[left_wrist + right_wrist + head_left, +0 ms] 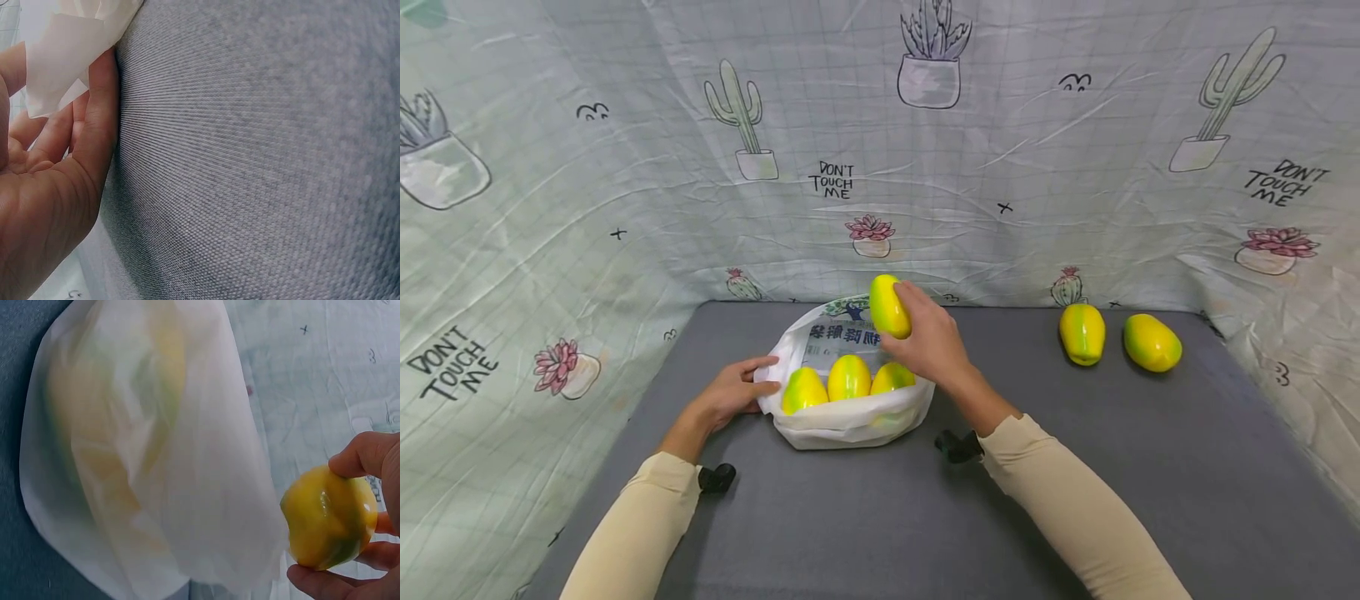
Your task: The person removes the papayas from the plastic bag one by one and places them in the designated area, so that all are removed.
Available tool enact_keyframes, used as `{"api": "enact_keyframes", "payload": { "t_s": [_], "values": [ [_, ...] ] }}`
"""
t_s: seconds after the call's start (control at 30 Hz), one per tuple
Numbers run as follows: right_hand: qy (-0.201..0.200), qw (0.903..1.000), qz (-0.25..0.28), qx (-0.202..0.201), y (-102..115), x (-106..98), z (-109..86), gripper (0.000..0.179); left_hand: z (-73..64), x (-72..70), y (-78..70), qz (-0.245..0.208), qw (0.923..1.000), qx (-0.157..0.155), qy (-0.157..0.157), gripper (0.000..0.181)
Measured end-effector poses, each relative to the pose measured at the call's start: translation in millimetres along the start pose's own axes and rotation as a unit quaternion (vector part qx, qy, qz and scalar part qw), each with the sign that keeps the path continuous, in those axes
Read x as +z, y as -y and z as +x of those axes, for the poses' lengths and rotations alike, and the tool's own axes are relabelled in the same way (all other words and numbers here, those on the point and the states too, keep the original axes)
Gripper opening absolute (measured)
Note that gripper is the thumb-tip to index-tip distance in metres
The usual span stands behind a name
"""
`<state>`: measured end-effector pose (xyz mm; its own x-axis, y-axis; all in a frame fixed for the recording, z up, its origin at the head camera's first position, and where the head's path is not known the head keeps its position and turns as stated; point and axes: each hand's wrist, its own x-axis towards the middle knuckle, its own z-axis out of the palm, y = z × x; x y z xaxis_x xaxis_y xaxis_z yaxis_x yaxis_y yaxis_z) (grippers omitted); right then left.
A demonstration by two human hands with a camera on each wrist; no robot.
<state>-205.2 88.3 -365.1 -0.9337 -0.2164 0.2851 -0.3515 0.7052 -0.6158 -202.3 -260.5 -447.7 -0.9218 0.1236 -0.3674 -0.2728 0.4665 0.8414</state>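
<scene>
A white plastic bag [850, 425] with printed lettering lies with its mouth spread, and three yellow-green mangoes [850, 379] show inside. My right hand [925, 333] grips another mango [889, 307] above the bag's right back part. In the right wrist view, thumb and fingertips clasp that mango [331, 515] beside the bag's translucent side [206, 456]. At the bag's left side, my left hand [733, 396] touches the plastic with extended fingers. The left wrist view has this hand [69, 156] low against the grey surface, its fingertips partly hidden by the bag [69, 50].
Two more mangoes, one upright in view [1082, 335] and one tilted [1152, 342], lie at the back right of the grey table [865, 517]. A cactus-print cloth [1037, 167] hangs behind and along the sides. Dark wrist devices sit at both cuffs.
</scene>
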Motion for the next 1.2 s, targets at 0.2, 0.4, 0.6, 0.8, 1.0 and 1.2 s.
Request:
{"api": "enact_keyframes", "payload": {
  "t_s": [0.2,0.4,0.6,0.8,1.0,1.2],
  "values": [
    [-0.005,0.9999,-0.006,0.012,-9.9,-9.0,-1.8,0.075,0.3,-0.4,2.3,-0.003,1.0,-0.002,-0.002,0.069],
    [-0.016,0.9997,-0.013,0.015,-22.5,-16.8,-3.0,0.075,1.8,-0.7,3.1,-0.001,0.9999,-0.009,-0.005,0.068],
    [-0.029,0.9994,-0.014,0.015,-35.3,-22.0,-5.6,0.074,-1.3,-1.1,1.3,0.001,0.9999,-0.01,-0.003,0.069],
    [-0.033,0.9989,-0.014,0.03,-46.8,-28.3,-8.3,0.073,-1.1,-1.3,1.1,0.0,0.9999,-0.012,-0.001,0.07],
    [-0.038,0.9986,-0.015,0.034,-55.8,-36.7,-11.1,0.073,0.3,-0.2,-0.9,0.002,0.9999,-0.015,-0.005,0.069],
    [-0.04,0.9982,-0.021,0.04,-65.7,-42.4,-14.6,0.073,-1.4,-1.2,-1.4,0.003,0.9999,-0.009,-0.003,0.07]
  ]
}}
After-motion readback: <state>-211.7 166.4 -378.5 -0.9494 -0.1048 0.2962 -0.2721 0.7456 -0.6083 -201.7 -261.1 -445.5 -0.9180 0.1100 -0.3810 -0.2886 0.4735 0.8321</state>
